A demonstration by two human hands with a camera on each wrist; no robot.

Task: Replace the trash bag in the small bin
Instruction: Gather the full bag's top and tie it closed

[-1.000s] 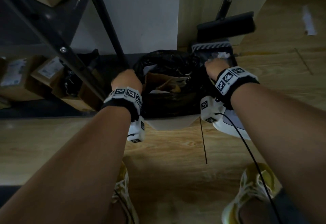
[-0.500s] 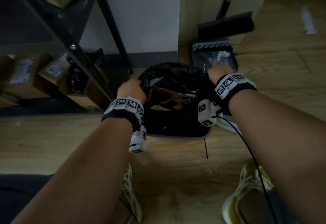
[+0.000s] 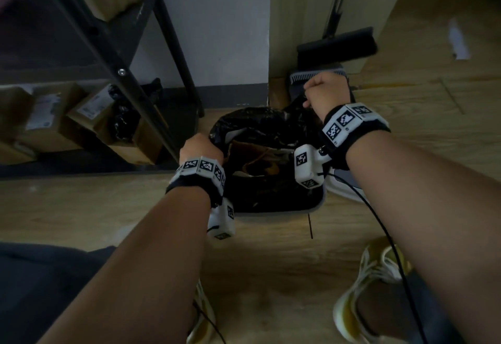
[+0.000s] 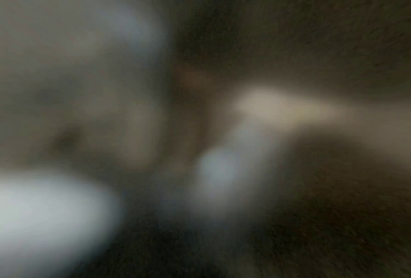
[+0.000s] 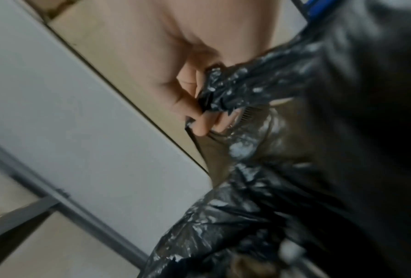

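- The right hand (image 3: 326, 94) had been raised since the earlier frames, drawing a corner of the bag (image 3: 260, 126) up off the bin (image 3: 311, 209); its fingers (image 5: 199, 124) were pinched on bunched black plastic.
- The left hand (image 3: 202, 148) was kept at the bag's left rim, apparently gripping it; the left wrist view was too blurred to confirm this.
- The full bag was still seated in the bin on the floor; removal was judged under way.
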